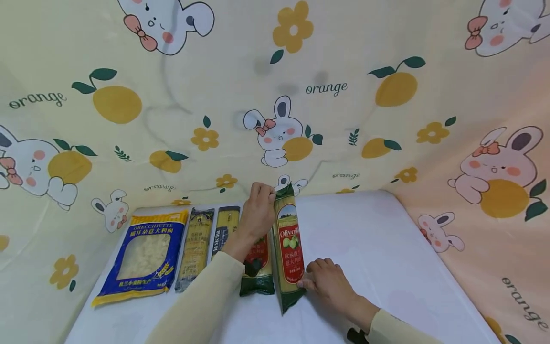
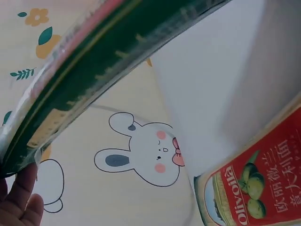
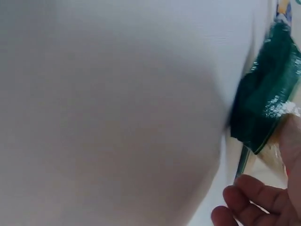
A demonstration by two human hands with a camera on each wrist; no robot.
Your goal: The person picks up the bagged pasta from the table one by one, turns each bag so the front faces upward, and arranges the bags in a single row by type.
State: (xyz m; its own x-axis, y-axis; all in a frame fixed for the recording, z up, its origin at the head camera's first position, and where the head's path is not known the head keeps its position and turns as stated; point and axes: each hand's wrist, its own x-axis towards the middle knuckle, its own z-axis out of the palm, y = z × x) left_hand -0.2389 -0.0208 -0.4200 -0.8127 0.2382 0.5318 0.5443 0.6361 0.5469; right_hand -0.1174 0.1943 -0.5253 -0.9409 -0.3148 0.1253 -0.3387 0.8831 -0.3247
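A long green-ended Olivoila spaghetti pack [image 1: 290, 248] stands tilted in front of me, its red label facing me. My left hand [image 1: 259, 210] pinches its top end; in the left wrist view those fingers [image 2: 21, 200] show below the pack's green side [image 2: 94, 70]. At the lower right edge, my right hand [image 1: 333, 282] holds the pack with its thumb on the front. The right wrist view shows the green bottom end [image 3: 263, 94] beside that thumb. A second Olivoila pack [image 1: 259, 260] lies just left, partly hidden by my left forearm.
Further left on the white table [image 1: 352, 224] lie a blue and yellow orecchiette bag [image 1: 146, 255], a clear pasta pack [image 1: 195, 248] and a dark-labelled pasta pack [image 1: 225, 224]. A patterned cloth [image 1: 215, 95] rises behind the table and along its sides.
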